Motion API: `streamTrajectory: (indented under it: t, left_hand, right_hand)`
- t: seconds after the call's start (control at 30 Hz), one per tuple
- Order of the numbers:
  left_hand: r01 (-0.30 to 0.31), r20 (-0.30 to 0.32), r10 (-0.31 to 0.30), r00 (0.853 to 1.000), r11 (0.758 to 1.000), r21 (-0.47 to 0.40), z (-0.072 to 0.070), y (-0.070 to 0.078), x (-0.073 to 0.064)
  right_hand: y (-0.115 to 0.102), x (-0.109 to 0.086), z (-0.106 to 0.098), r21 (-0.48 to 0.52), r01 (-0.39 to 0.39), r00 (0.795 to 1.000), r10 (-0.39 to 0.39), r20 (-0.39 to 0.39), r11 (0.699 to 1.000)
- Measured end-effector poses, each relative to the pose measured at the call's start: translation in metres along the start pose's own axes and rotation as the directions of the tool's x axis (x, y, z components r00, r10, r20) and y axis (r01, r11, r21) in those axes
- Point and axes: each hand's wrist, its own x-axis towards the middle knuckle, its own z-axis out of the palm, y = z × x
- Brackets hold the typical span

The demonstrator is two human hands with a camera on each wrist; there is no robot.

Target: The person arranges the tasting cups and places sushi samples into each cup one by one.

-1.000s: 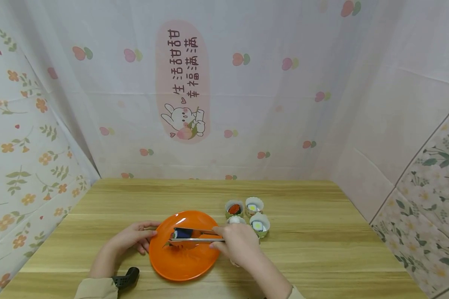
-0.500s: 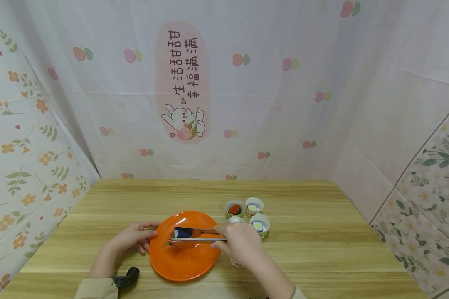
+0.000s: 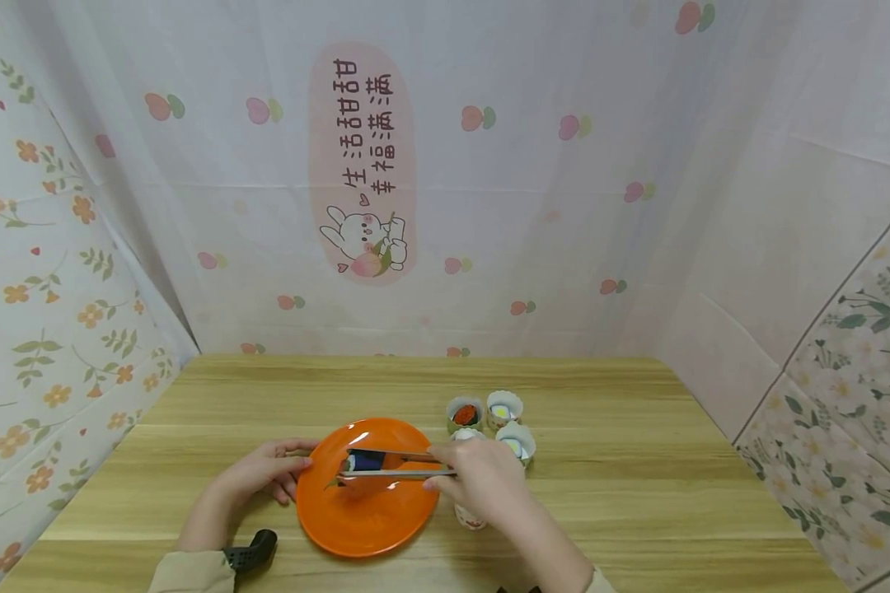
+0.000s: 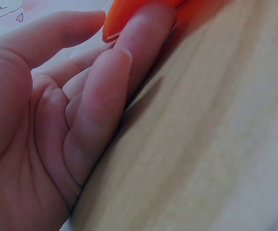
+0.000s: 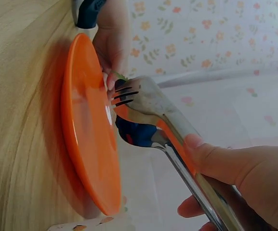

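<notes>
My right hand [image 3: 482,478] holds metal tongs [image 3: 415,473] over the orange plate [image 3: 363,527]. One end of the tongs is slotted like a fork, the other rounded like a spoon. Pinched between those ends is a dark-wrapped sushi roll [image 3: 366,460] with a pale end facing left. In the right wrist view the tongs [image 5: 151,98] are close over the plate's face, and the roll is mostly hidden behind the slotted end. At the plate's left rim my left hand [image 3: 267,471] grips, its thumb at the edge and a finger [image 4: 146,33] tucked underneath.
Several paper cups stand right of the plate: one with a red-topped piece [image 3: 464,414], others with white-and-yellow pieces [image 3: 501,412]. My right hand partly covers a nearer cup [image 3: 469,518]. A black device [image 3: 252,552] sits at my left wrist. A patterned curtain [image 3: 549,247] hangs behind the table.
My right hand, the tongs and the sushi roll have shifted slightly to the right and away from me. The left hand and the plate stay where they were.
</notes>
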Motion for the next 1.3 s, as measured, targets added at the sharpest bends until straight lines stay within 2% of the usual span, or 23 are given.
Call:
streamTrajectory:
  t: [0.2,0.53,0.8,1.3]
  left_hand:
    - [0.001,-0.002,-0.001,1.0,1.0,-0.004,0.0,0.0,0.0]
    - [0.003,-0.006,-0.003,1.0,1.0,-0.011,0.0,0.0,-0.002]
    - [-0.001,-0.008,0.001,1.0,1.0,-0.004,0.0,0.0,-0.001]
    - [0.002,-0.01,-0.002,1.0,1.0,-0.009,0.001,0.001,-0.001]
  right_hand:
    - [0.005,-0.001,-0.005,-0.005,-0.002,1.0,0.001,-0.018,1.0]
    - [0.013,-0.002,-0.013,0.081,-0.021,0.999,0.017,0.045,0.996]
    - [0.019,-0.004,-0.019,0.053,-0.014,1.0,0.013,0.015,0.998]
    - [0.025,-0.009,-0.03,0.04,-0.053,0.998,0.051,0.038,0.998]
